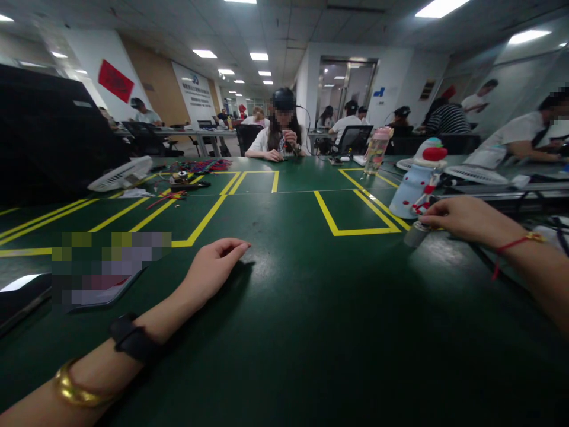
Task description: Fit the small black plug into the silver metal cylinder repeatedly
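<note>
A: left hand [212, 268]?
B: flat on the green table [302, 332], empty, fingers loosely curled together.
A: right hand [462, 218]?
B: at the table's right edge, fingertips on a small grey cylinder [415, 235], just beside the snowman bottle [418, 181]. Can't tell if it's gripped.

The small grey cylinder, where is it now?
In the head view the small grey cylinder lies on the green table, far right, under the right hand, beside the snowman-shaped bottle.

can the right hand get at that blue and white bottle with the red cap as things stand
Probably yes. The right hand rests on the green table right beside the bottle, fingers on a small grey cylinder at its base. Nothing stands between them.
</note>
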Demonstrator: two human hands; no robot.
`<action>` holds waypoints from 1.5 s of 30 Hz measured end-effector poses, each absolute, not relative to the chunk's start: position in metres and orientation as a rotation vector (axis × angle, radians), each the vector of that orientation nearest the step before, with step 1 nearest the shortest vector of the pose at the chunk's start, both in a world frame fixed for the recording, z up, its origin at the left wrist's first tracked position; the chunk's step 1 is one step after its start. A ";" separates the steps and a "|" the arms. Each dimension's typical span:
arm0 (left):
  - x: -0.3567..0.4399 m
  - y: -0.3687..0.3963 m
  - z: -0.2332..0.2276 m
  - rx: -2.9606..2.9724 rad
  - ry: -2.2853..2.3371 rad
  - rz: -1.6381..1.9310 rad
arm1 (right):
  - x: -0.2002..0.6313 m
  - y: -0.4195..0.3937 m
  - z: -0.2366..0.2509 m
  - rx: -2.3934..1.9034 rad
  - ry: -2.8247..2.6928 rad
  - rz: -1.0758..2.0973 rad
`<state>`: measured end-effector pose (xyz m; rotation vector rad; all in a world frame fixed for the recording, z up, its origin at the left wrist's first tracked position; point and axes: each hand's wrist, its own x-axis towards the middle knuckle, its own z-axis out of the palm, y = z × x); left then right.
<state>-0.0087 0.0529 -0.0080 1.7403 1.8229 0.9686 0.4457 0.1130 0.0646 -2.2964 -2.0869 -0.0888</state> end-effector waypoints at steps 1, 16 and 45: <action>-0.008 0.053 -0.008 1.738 1.827 0.963 | 0.445 0.113 0.064 -2.293 -2.100 -0.097; -0.011 0.053 -0.009 1.761 1.800 0.955 | 0.446 0.113 0.063 -2.265 -2.114 -0.009; -0.013 0.059 -0.014 1.815 1.760 0.967 | 0.259 0.005 -0.009 -0.891 -2.261 0.599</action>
